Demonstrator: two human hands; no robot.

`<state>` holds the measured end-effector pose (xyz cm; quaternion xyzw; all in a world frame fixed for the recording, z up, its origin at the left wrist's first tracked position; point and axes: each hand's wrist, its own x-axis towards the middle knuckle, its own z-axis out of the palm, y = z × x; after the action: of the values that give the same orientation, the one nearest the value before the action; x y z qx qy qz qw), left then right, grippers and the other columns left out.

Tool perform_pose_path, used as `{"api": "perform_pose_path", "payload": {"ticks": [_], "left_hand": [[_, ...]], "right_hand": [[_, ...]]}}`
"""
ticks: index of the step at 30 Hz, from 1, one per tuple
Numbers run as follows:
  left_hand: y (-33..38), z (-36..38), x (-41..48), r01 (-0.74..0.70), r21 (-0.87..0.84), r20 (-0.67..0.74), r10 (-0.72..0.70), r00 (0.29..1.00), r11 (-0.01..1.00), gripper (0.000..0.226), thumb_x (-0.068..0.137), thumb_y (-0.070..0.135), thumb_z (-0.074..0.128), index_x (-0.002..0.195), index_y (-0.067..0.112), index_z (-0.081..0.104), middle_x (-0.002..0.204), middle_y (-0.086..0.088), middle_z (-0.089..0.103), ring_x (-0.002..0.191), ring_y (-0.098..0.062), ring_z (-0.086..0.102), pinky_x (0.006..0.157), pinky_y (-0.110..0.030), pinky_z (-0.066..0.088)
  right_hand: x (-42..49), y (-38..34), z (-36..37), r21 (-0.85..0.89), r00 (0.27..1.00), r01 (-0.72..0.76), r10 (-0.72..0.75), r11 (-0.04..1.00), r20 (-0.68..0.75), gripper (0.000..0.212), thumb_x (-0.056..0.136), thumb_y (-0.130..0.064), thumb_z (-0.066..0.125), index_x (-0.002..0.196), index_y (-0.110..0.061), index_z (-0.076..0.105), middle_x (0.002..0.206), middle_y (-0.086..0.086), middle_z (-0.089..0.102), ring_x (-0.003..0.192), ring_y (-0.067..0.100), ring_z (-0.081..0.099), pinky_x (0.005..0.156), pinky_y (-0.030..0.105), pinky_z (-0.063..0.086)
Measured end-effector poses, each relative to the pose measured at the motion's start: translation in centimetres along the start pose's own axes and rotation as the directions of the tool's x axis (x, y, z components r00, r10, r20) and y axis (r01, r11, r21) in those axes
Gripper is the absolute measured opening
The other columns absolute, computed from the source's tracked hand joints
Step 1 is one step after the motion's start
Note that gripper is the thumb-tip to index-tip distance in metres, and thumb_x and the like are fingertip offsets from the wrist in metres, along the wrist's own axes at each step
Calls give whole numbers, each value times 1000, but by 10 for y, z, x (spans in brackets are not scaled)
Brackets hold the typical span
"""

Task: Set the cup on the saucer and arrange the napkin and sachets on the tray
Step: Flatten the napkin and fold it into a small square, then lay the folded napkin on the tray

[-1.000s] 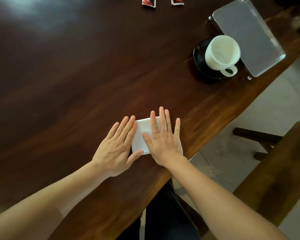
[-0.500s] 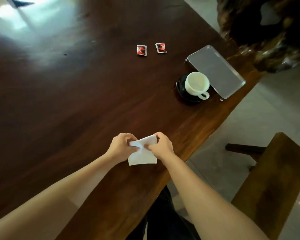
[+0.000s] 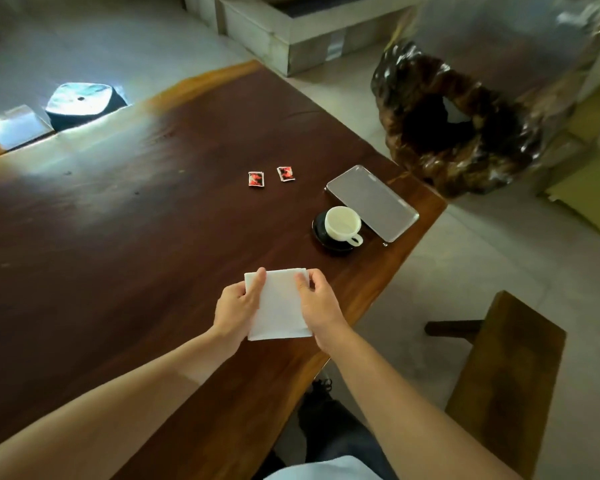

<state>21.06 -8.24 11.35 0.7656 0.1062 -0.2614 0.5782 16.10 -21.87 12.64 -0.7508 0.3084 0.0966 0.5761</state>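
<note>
A folded white napkin [image 3: 278, 306] is held between both my hands above the dark wooden table near its front edge. My left hand [image 3: 238, 306] grips its left side and my right hand [image 3: 317, 303] grips its right side, thumbs on top. Farther right, a white cup [image 3: 342, 223] stands on a black saucer [image 3: 318, 233]. Just beyond it lies a clear rectangular tray [image 3: 373, 200], with nothing on it. Two red sachets, one [image 3: 256, 178] beside the other [image 3: 286, 173], lie on the table to the left of the tray.
The table [image 3: 118, 237] ends close to the tray on the right. A wooden bench [image 3: 506, 375] stands by the table's right side. A gnarled dark wood stump [image 3: 458, 133] rises behind the tray. My dark-trousered legs [image 3: 333, 434] show below the table edge.
The napkin lay flat under both palms, then was pinched up; now both hands hold it lifted and spread. The view has tilted up, showing more table and room.
</note>
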Motion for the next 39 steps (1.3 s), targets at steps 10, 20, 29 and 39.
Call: {"api": "perform_pose_path", "payload": {"ticks": [10,20,29,39], "left_hand": [[42,70,-11,-131,21,-216,133,967,991,59,101,55,39,70,10,61,75,-5,58,67,-18,53,60,-31,41],[105,200,0,-96,-96,-178,78,981,991,51,101,55,39,89,12,65,92,-9,64,83,-23,62,67,-34,54],[118,262,13,-69,-174,-162,41,986,982,61,100,51,45,96,-6,67,87,-14,61,79,-27,59,74,-42,52],[129,266,69,109,-263,103,-85,991,959,32,100,34,57,113,7,68,116,-18,69,105,-33,68,90,-54,58]], "right_hand": [[3,-5,-64,-168,964,195,-221,966,-151,22,106,-45,29,109,-26,39,93,-10,50,72,7,58,41,12,49],[56,6,-199,-43,945,291,-294,956,-146,25,107,-41,32,106,-21,47,98,0,58,75,8,61,39,15,49],[90,17,-269,-26,954,288,-289,957,-83,23,107,-39,33,104,-21,47,86,-14,53,80,15,64,60,31,62],[149,2,-286,-50,976,205,-208,978,-68,30,106,-42,35,104,-16,49,90,0,57,69,12,62,39,27,55]]}}
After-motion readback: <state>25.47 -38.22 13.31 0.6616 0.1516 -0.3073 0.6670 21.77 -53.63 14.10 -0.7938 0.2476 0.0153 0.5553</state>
